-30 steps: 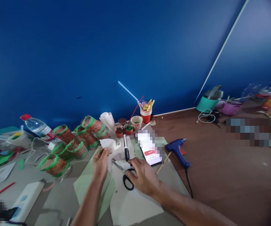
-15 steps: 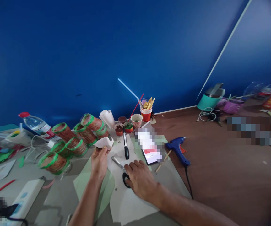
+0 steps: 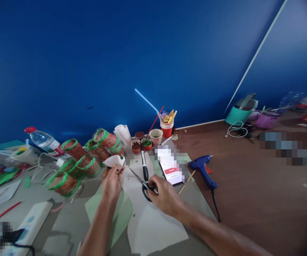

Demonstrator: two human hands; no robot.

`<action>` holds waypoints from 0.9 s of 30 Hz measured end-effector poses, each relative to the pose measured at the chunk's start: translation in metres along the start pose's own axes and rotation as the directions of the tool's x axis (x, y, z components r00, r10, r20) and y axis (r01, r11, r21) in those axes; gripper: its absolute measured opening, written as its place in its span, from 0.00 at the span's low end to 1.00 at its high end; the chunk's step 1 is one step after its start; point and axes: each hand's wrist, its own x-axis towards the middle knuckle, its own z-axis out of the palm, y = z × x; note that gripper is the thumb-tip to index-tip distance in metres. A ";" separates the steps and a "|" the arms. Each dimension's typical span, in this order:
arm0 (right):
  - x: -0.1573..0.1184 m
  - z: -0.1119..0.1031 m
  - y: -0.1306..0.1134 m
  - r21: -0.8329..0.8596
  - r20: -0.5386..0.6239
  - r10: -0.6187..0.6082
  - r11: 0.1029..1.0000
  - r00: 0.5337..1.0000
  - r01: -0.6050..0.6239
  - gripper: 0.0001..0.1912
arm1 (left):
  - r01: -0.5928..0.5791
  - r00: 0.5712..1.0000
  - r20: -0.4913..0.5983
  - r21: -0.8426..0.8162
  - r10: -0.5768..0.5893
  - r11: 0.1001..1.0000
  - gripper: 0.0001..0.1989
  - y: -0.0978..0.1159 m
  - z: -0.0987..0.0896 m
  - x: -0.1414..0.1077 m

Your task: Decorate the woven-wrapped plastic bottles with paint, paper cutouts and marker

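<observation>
Between the fingers of my left hand (image 3: 111, 185) is a small cut piece of white paper (image 3: 115, 161), held up above the table. My right hand (image 3: 162, 195) grips the black handles of a pair of scissors (image 3: 137, 175), whose blades point away to the left. Beneath the scissors lies a large sheet of white paper (image 3: 153, 227) with a cut, wavy edge. Pale green paper (image 3: 123, 208) shows under and beside my left forearm. A black brush-like pen (image 3: 144, 166) rests just beyond the scissors, near a lit phone (image 3: 170, 167).
Several brown jars with green rims (image 3: 82, 165) cluster at the left beside a water bottle (image 3: 45, 141). Paint cups (image 3: 147, 143) and a cup of wooden tools (image 3: 166, 129) stand at the wall. A blue glue gun (image 3: 204, 170) lies right; a power strip (image 3: 33, 220) lies near left.
My right hand has closed round the scissors' handles and lifted them a little off the paper, with the blades slightly parted. The left hand still holds the small paper piece, shifted slightly.
</observation>
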 end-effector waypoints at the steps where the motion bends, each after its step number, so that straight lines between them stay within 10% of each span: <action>1: 0.002 0.000 0.000 0.162 0.027 0.070 0.984 0.997 -0.073 0.06 | 0.006 1.000 -0.001 -0.005 -0.006 1.000 0.12 0.000 0.000 0.001; 5: 0.007 -0.001 0.000 0.696 0.276 0.171 0.643 0.946 -0.319 0.12 | 0.052 0.998 0.024 -0.027 -0.051 0.998 0.10 -0.001 0.000 0.000; 10: 0.002 -0.006 -0.003 0.826 0.460 -0.040 0.385 0.887 -0.411 0.25 | 0.097 0.993 0.076 -0.029 -0.095 0.995 0.09 -0.003 0.002 -0.006; 18: -0.005 -0.006 -0.008 0.745 0.516 -0.076 0.532 0.853 -0.403 0.26 | 0.093 0.991 0.094 -0.005 -0.092 0.996 0.12 -0.007 0.005 -0.011; 27: 0.005 -0.013 -0.010 0.742 0.028 -0.020 0.671 0.999 -0.007 0.36 | 0.119 0.923 0.345 0.173 -0.173 0.978 0.14 -0.012 0.020 -0.037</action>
